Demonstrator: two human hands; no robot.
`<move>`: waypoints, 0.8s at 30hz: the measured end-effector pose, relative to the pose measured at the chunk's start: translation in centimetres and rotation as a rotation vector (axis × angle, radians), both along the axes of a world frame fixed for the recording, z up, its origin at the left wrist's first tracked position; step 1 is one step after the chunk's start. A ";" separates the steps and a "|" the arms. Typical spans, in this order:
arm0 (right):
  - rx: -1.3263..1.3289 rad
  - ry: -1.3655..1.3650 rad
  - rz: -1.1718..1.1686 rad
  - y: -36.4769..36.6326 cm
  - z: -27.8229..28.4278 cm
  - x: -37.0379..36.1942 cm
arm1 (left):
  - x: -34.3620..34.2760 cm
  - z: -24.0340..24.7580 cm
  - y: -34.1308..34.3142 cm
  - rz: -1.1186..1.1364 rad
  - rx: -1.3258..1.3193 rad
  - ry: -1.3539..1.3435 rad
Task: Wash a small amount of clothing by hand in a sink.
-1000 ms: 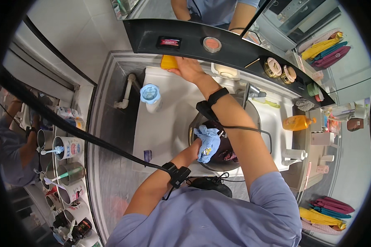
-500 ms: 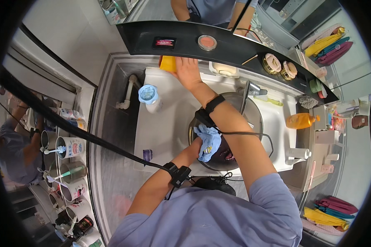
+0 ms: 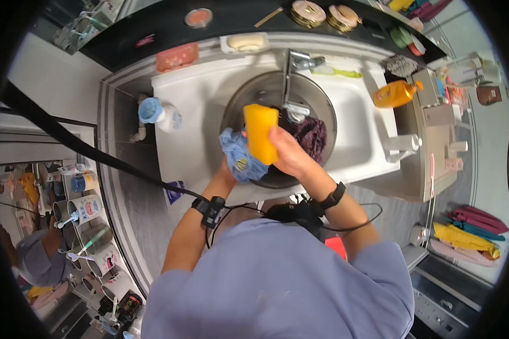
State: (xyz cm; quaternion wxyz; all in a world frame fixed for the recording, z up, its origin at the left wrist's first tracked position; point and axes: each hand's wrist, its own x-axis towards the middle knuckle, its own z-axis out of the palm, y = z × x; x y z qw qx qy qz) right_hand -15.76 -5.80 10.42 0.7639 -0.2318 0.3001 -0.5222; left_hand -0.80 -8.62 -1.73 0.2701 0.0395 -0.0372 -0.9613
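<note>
My right hand [image 3: 292, 151] grips a yellow bar of soap [image 3: 261, 133] above a round metal basin [image 3: 236, 101]. Bunched in my left hand [image 3: 227, 171] is a light blue cloth [image 3: 242, 161] with a small yellow print; it hangs beside the soap, and the cloth hides most of those fingers. A dark purple wet-looking cloth [image 3: 314, 138] lies in the basin, under the tap [image 3: 288, 79]. The basin stands in a white sink [image 3: 195, 147].
A pink soap dish [image 3: 177, 57] and a white dish with a pale bar [image 3: 245, 42] line the back edge. A blue-capped white bottle [image 3: 164, 116] stands left; a green-handled brush [image 3: 336, 72] and an orange pump bottle [image 3: 396, 94] are right. A black cable [image 3: 85, 144] crosses the left side.
My right hand has brought the yellow soap from the back-left dish to above the basin, next to the blue cloth. My left hand still holds the cloth. The view has shifted.
</note>
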 end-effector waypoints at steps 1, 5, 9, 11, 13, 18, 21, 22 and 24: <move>0.030 -0.015 -0.067 1.1 0.6 -1.1 | -0.5 3.1 -0.3 -0.027 0.023 0.077; -0.135 0.626 -0.269 2.4 -2.1 -4.1 | -3.0 6.3 0.6 -0.008 0.124 0.012; -0.498 1.821 -0.243 2.9 -3.3 -1.4 | -4.1 5.8 2.3 0.091 0.114 -0.198; -0.622 1.908 -0.202 3.8 -3.6 0.6 | -3.5 4.0 3.1 0.165 -0.037 -0.320; -0.754 1.806 -0.213 5.2 -4.2 2.3 | -2.5 2.1 3.9 0.264 -0.241 -0.495; -0.821 1.803 -0.279 3.7 -4.9 1.7 | -1.1 -0.2 3.9 0.357 -0.724 -0.920; -0.581 1.938 -0.310 2.1 -5.5 0.1 | -0.8 -1.0 3.7 0.361 -0.998 -1.147; -0.564 1.959 -0.316 1.8 -5.1 0.0 | -0.7 -1.3 3.6 0.366 -1.084 -1.215; -0.543 1.975 -0.330 2.4 -4.5 0.7 | -0.2 -1.7 4.0 0.398 -1.251 -1.356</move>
